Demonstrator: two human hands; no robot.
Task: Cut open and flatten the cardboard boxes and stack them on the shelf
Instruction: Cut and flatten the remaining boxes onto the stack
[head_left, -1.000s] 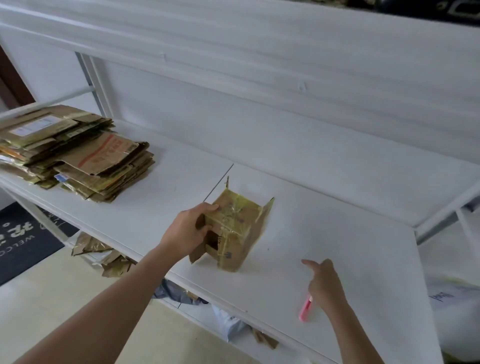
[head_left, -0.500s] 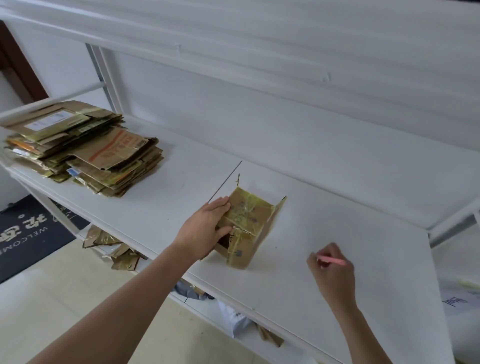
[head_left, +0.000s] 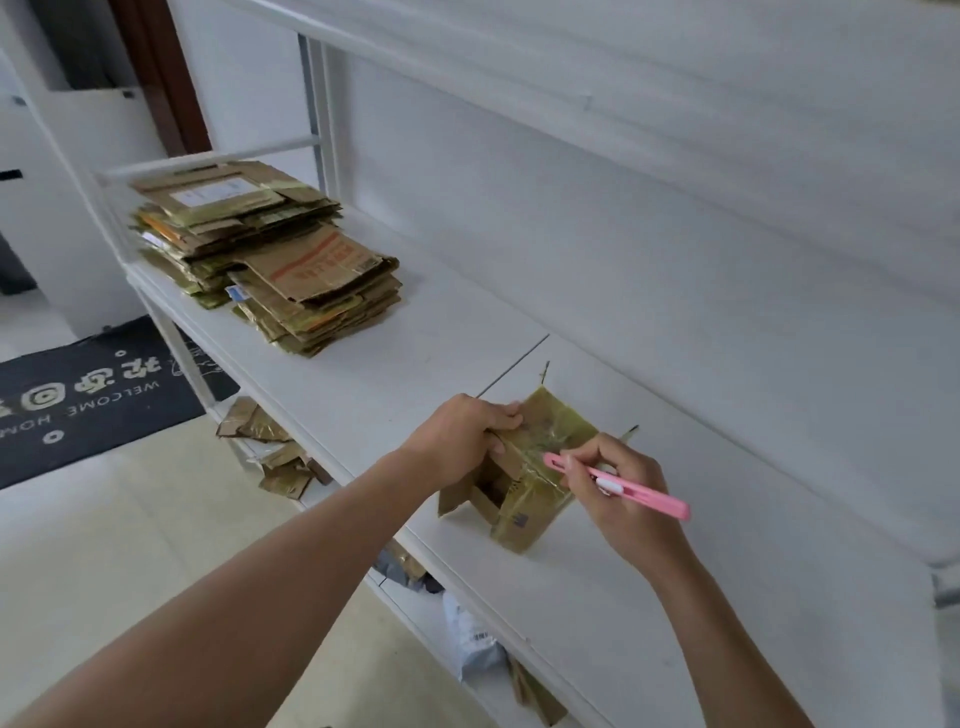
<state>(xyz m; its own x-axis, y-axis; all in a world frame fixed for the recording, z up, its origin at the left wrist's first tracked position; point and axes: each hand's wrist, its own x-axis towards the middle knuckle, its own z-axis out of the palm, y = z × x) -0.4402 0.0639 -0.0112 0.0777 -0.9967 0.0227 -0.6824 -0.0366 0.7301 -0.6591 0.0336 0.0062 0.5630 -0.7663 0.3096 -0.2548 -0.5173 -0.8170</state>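
Box: small taped cardboard box (head_left: 524, 480) standing on the white shelf (head_left: 727, 519), near its front edge, partly open on the left side
Left hand (head_left: 457, 441): fingers curled over the box top edge, gripping it, as half a second ago
Right hand (head_left: 618, 493): fingers pinched around the pink cutter (head_left: 618, 486); a moment ago well right of the box, now beside it, tip touching the taped top
Meaning: probably cutting about to begin; flattening not yet done
Stack: flattened cartons (head_left: 265, 254) far left of the box, red print unreadable
Writing: doormat (head_left: 93, 395) left of the box, below the shelf, reads "WELCOME HOM", upside down
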